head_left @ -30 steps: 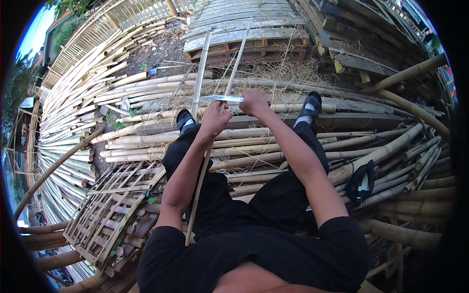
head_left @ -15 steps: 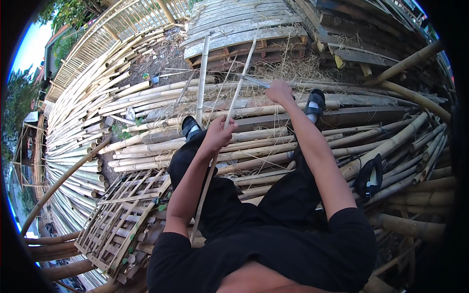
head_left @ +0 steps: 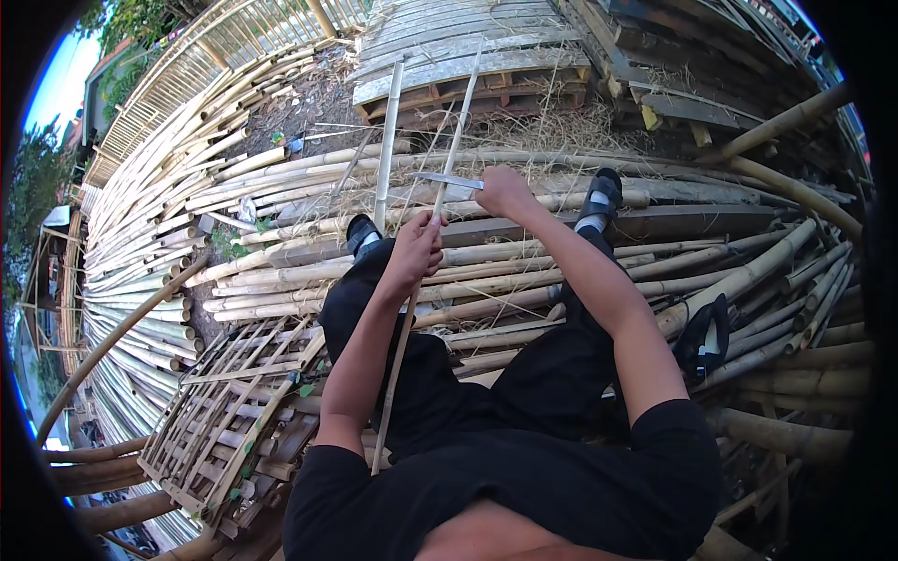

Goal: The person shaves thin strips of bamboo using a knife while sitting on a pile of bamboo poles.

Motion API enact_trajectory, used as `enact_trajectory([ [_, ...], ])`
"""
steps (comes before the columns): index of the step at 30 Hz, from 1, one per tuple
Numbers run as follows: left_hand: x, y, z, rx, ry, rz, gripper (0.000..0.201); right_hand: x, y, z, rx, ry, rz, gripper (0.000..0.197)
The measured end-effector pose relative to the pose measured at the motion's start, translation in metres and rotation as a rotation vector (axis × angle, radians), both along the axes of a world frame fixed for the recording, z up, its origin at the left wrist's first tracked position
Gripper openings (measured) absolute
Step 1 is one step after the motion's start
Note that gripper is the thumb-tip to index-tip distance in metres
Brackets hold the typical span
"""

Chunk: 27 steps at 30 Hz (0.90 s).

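- Slender pale bamboo strip (head_left: 457, 131), head view: it slants up from the black T-shirt (head_left: 580, 486), far tip showing past the front edge of the grey slatted wooden pallet (head_left: 421, 82).
- Left hand (head_left: 417, 247) wraps it; right hand (head_left: 505, 193) grips a silver-bladed knife (head_left: 456, 180), blade across the strip.
- Already narrow, apparently mid-trimming; how much remains, can't tell.
- Room opens rightward over dry straw (head_left: 571, 131); a broad flat bamboo slat (head_left: 387, 140) crowds the left.

Wooden pallet (head_left: 421, 54) ahead; bamboo poles (head_left: 154, 238) left; dark footwear (head_left: 693, 346), perhaps, right.
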<state>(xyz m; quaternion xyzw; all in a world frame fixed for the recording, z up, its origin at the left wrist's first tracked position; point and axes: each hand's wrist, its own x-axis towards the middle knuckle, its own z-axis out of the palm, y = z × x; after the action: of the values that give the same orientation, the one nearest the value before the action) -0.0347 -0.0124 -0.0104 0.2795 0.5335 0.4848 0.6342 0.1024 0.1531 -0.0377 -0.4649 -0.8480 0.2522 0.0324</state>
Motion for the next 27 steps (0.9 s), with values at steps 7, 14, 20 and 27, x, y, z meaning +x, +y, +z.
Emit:
enact_trajectory([
  [7, 0.013, -0.03, 0.015, -0.059, -0.041, -0.012, 0.016, 0.009, 0.01, 0.002, -0.074, 0.038, -0.108, 0.03],
  [14, 0.026, -0.069, 0.016, -0.121, -0.034, 0.033, 0.015, 0.01, 0.016, -0.022, 0.036, -0.137, 0.043, 0.032],
  [20, 0.033, -0.119, 0.032, -0.236, -0.106, 0.054, 0.016, 0.04, 0.061, -0.051, -0.041, -0.057, -0.158, 0.03],
  [27, 0.037, -0.132, 0.02, -0.216, -0.123, 0.105, 0.018, 0.022, 0.029, -0.032, 0.01, -0.11, 0.013, 0.03],
])
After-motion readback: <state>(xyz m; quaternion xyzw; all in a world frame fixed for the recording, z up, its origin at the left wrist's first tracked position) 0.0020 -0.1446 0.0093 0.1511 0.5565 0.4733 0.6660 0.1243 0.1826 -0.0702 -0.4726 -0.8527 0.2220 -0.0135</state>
